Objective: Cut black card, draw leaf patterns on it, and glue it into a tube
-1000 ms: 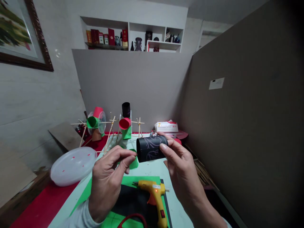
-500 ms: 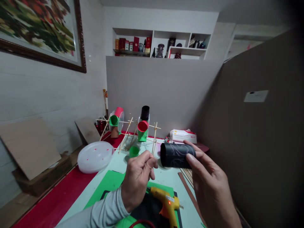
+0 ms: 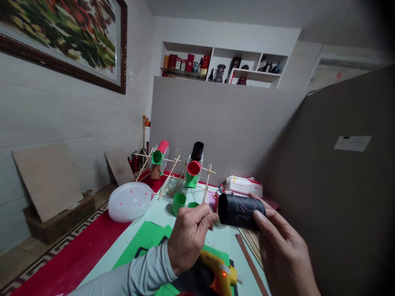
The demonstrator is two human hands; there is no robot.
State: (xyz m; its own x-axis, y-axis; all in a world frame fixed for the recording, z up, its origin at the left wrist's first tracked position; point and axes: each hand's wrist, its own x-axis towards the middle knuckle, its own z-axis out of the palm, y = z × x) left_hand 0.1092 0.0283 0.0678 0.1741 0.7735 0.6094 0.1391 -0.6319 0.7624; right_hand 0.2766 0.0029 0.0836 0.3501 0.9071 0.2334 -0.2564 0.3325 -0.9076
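No writing can be read anywhere: the white label [image 3: 352, 143] on the brown board to the right is too blurred, and the print on the tissue pack [image 3: 243, 185] and on the red boxes [image 3: 188, 63] in the wall shelf is too small to make out. The black paper tube [image 3: 241, 211] bears only pale curling line patterns.

The tube is held lying on its side above the table, its open end turned to the left, by the right hand [image 3: 282, 250]. That hand is raised with its back toward the camera, the thumb laid along the near side of the tube and the fingers wrapped behind it, so the grip is closed on the tube.

The left hand [image 3: 189, 237] is brought in from the lower left in a grey sleeve, its fingers curled into a loose pinch; whether anything thin is held between them cannot be told. Its fingertips are placed just beside the tube's open end.

A yellow glue gun [image 3: 219, 273] with a lit red lamp is seen lying on black and green paper sheets under the hands. Beyond them a green cup [image 3: 178, 203], a stick frame carrying coloured paper cups [image 3: 194, 168] and a clear plastic lid [image 3: 130, 201] are set on the table.
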